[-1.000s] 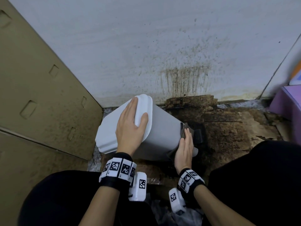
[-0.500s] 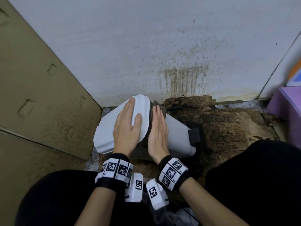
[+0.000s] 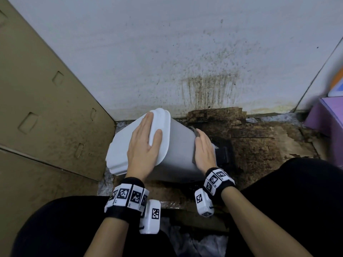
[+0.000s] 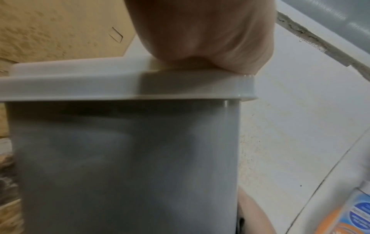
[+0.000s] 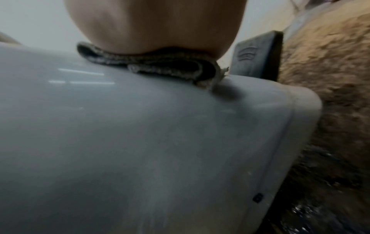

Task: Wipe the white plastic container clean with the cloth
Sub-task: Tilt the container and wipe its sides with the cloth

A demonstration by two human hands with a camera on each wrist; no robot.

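Observation:
The white plastic container [image 3: 178, 151] lies tilted on its side on the floor, lid end to the left, with a black pedal [image 3: 221, 154] at its right end. My left hand [image 3: 143, 145] lies flat with straight fingers on the lid [image 4: 124, 85]. On the container's side wall my right hand [image 3: 203, 149] presses flat on a folded grey cloth [image 5: 152, 66], of which only an edge [image 3: 194, 131] peeks out past the fingertips in the head view. The container wall [image 5: 140, 142] fills the right wrist view.
A stained white wall [image 3: 185, 62] rises just behind the container. Brown cardboard panels [image 3: 42, 115] stand to the left. Dirty wet cardboard [image 3: 259, 145] covers the floor to the right, with a purple box [image 3: 326, 119] at the far right. My dark-clad knees flank the container.
My right hand with the cloth slid left up to the lid, then back right toward the pedal end. The left hand stayed on the lid.

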